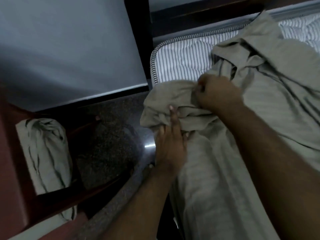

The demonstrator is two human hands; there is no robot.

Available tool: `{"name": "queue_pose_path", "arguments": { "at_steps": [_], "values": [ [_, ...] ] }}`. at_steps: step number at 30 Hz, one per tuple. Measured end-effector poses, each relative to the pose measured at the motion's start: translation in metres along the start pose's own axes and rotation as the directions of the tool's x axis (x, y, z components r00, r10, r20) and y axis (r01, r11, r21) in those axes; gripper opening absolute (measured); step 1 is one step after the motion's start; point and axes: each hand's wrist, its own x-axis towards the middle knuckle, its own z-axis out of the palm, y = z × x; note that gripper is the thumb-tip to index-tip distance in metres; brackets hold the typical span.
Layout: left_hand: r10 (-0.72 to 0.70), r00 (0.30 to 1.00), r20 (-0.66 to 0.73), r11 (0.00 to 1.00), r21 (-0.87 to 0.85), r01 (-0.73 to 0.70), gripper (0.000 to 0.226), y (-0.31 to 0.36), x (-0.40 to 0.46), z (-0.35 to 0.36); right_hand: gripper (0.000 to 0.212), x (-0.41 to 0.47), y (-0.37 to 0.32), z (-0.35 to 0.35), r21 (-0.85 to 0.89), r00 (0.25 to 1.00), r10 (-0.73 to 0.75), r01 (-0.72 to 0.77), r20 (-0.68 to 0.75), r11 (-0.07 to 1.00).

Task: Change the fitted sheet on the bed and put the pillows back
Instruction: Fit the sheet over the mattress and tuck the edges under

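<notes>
Your left hand (pixel 170 135) reaches in from six o'clock, palm against the bunched edge of the grey-green striped cotton fitted sheet (pixel 259 135), forefinger stretched straight toward twelve o'clock and the other fingers curled into the folds, so it is gripping the cloth. Your right hand (pixel 216 92) comes in from four o'clock, forearm laid across the sheet, knuckles up and fingers clenched round a gather of the same fabric just past the left hand, toward one o'clock.

You have two hands on one sheet. There is one mattress (pixel 181 61), white with thin grey stripes and a corded edge, its rounded corner bare at eleven o'clock from your hands. One bundle of similar grey-green cloth (pixel 46 153) lies on a dark reddish wooden surface (pixel 10 153) at nine o'clock, well apart from the bed.

The sheet lies along the mattress, its long run from six o'clock up toward one o'clock, with the crumpled corner held just short of the mattress corner and overhanging the speckled dark floor (pixel 107 144).
</notes>
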Motion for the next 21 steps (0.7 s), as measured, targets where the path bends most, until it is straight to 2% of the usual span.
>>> {"name": "queue_pose_path", "arguments": {
  "at_steps": [1,2,3,4,5,6,7,8,9,10,11,12,13,15,16,17,18,19,21],
  "values": [
    [-0.022,1.0,0.01,1.0,-0.022,0.022,0.095,0.0,0.004,-0.001,0.026,-0.007,-0.002,0.0,0.159,0.97,0.041,-0.003,-0.238,0.987],
    [-0.04,0.999,0.028,0.998,-0.053,0.042,0.103,0.002,0.009,-0.004,0.027,-0.014,-0.005,-0.006,0.348,0.87,0.125,0.056,-0.478,0.936],
    [-0.05,0.997,0.051,0.997,-0.064,0.053,0.111,0.005,0.013,-0.008,0.029,-0.017,-0.006,-0.014,0.489,0.715,0.224,0.186,-0.662,0.852],
    [-0.045,0.996,0.079,0.997,-0.058,0.05,0.116,0.006,0.017,-0.012,0.031,-0.017,-0.006,-0.02,0.565,0.574,0.32,0.318,-0.754,0.761],
    [-0.044,0.991,0.124,0.998,-0.043,0.05,0.119,0.006,0.02,-0.017,0.031,-0.015,-0.005,-0.025,0.609,0.512,0.384,0.399,-0.768,0.686],
    [-0.049,0.982,0.182,0.998,-0.027,0.055,0.118,0.006,0.024,-0.022,0.03,-0.013,-0.004,-0.025,0.651,0.52,0.419,0.422,-0.744,0.631],
    [-0.07,0.963,0.26,0.997,0.005,0.071,0.113,0.006,0.031,-0.03,0.032,-0.011,-0.003,-0.024,0.707,0.587,0.437,0.373,-0.681,0.601],
    [-0.108,0.932,0.346,0.994,0.058,0.094,0.103,0.008,0.039,-0.038,0.034,-0.009,0.003,-0.02,0.76,0.699,0.437,0.239,-0.566,0.604],
    [-0.147,0.902,0.406,0.988,0.11,0.112,0.089,0.013,0.048,-0.049,0.03,-0.01,0.011,-0.015,0.763,0.808,0.435,0.027,-0.397,0.646],
    [-0.178,0.887,0.426,0.981,0.148,0.126,0.07,0.017,0.058,-0.06,0.019,-0.013,0.02,-0.007,0.691,0.883,0.429,-0.19,-0.19,0.698],
    [-0.208,0.883,0.42,0.973,0.177,0.146,0.05,0.022,0.067,-0.071,0.016,-0.019,0.027,-0.003,0.553,0.903,0.429,-0.35,-0.015,0.756],
    [-0.231,0.89,0.393,0.967,0.193,0.166,0.036,0.027,0.075,-0.081,0.024,-0.024,0.035,-0.001,0.38,0.898,0.433,-0.43,0.082,0.819],
    [-0.237,0.914,0.328,0.965,0.185,0.184,0.031,0.032,0.081,-0.089,0.033,-0.028,0.043,0.0,0.199,0.874,0.468,-0.486,0.132,0.851],
    [-0.191,0.978,0.083,0.981,0.046,0.188,0.029,0.044,0.092,-0.095,0.051,-0.039,0.051,-0.001,-0.068,0.812,0.564,-0.56,0.151,0.826],
    [-0.161,0.986,-0.04,0.985,-0.067,0.158,0.022,0.049,0.097,-0.095,0.053,-0.041,0.056,0.002,-0.142,0.794,0.583,-0.566,0.174,0.812],
    [-0.128,0.986,-0.103,0.982,-0.15,0.112,0.016,0.054,0.103,-0.091,0.05,-0.044,0.059,0.003,-0.179,0.787,0.579,-0.552,0.211,0.815],
    [-0.101,0.99,-0.103,0.981,-0.178,0.081,0.024,0.058,0.109,-0.086,0.045,-0.044,0.059,0.003,-0.175,0.796,0.556,-0.528,0.24,0.831],
    [-0.078,0.996,-0.053,0.979,-0.191,0.067,0.04,0.058,0.116,-0.076,0.042,-0.044,0.06,0.002,-0.106,0.836,0.502,-0.491,0.221,0.865],
    [-0.084,0.993,0.087,0.961,-0.255,0.103,0.072,0.055,0.126,-0.059,0.037,-0.039,0.047,-0.007,0.102,0.937,0.349,-0.349,0.013,0.932]
  ]
}}
